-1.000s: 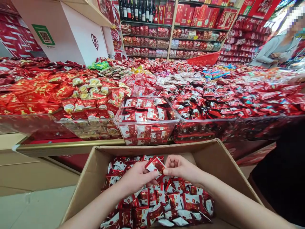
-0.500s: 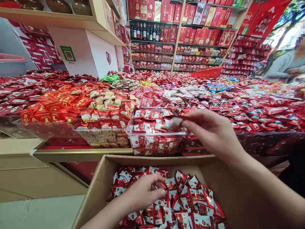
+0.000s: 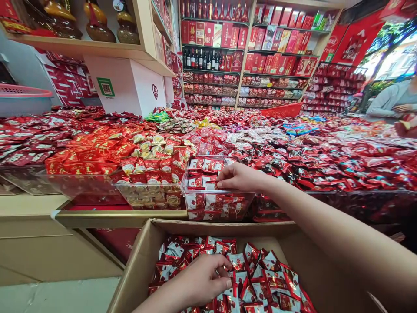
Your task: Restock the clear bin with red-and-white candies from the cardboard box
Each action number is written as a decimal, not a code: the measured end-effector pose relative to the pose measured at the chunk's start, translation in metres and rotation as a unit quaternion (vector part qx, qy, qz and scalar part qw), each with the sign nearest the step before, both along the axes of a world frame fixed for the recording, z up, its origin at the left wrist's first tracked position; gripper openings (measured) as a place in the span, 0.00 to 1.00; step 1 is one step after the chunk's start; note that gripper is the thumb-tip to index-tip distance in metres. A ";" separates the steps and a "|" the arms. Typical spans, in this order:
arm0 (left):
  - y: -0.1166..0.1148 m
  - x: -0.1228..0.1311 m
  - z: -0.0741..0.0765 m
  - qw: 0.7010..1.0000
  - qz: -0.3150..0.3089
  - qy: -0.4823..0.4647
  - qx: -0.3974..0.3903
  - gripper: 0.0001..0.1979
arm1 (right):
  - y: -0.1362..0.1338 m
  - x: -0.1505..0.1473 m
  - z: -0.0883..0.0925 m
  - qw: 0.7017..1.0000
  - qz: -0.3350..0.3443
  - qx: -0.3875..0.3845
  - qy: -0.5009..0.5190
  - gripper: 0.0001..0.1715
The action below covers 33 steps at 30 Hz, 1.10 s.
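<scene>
what could go wrong, as i judge it: the packets (image 3: 208,165) in the clear tub (image 3: 194,191) sit in rows up around the rim, so a careless push from my right hand (image 3: 236,177) could knock one askew or spill it over the near edge. cause: slick wrappers, little wall above them. also, my wrist lies across the right side of the tub; a low sweep back might catch the rim or drag the dark packets (image 3: 276,167) to the right.

where things lie: one small red-and-white packet (image 3: 210,182) at the near side of the tub, just left of my right fingertips, seemingly touching them. thumb and fingers are bunched together there; cannot tell whether they pinch the packet or only press it.

left hand (image 3: 208,276): half curled, thumb apart from the fingers, nothing seen in it. it is above the jumbled packets (image 3: 276,280) in the cardboard box (image 3: 135,265), nearer me than the tub. contact with those below: cannot tell. box stands on the near side of the surface (image 3: 163,214).
</scene>
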<state>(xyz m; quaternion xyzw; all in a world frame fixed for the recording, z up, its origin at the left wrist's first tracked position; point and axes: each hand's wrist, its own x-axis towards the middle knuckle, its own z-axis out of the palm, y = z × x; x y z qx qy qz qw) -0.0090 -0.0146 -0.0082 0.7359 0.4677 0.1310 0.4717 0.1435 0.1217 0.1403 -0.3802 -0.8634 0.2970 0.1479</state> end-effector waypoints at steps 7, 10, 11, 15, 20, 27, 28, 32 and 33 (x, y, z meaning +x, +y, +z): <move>-0.002 -0.001 0.004 0.999 -0.024 0.026 0.013 0.13 | 0.003 -0.004 -0.001 0.999 0.016 -0.039 -0.016 0.13; -0.002 -0.001 0.005 0.999 -0.026 0.045 0.018 0.13 | 0.004 -0.005 0.001 0.998 0.026 -0.040 -0.039 0.14; -0.002 -0.001 0.006 0.998 -0.025 0.051 0.019 0.13 | 0.004 -0.005 0.002 0.998 0.030 -0.042 -0.047 0.14; -0.002 -0.001 0.008 0.997 -0.030 0.067 0.023 0.14 | 0.006 -0.007 0.004 0.997 0.027 -0.021 -0.073 0.15; -0.003 0.001 0.012 0.995 -0.041 0.085 0.029 0.14 | 0.008 -0.008 0.002 0.997 0.034 -0.021 -0.061 0.10; 0.001 -0.001 0.009 0.978 -0.084 0.178 0.065 0.15 | -0.012 -0.003 0.011 0.993 -0.056 0.100 -0.005 0.09; 0.002 -0.003 0.007 0.973 -0.087 0.201 0.070 0.16 | -0.022 0.002 0.015 0.986 -0.078 0.143 0.033 0.09; 0.005 -0.011 -0.001 0.963 -0.096 0.249 0.042 0.18 | -0.070 0.035 0.011 0.995 0.027 0.032 0.094 0.11; 0.005 -0.012 -0.001 0.961 -0.101 0.257 0.032 0.18 | -0.078 0.044 0.000 0.992 0.087 -0.066 0.056 0.11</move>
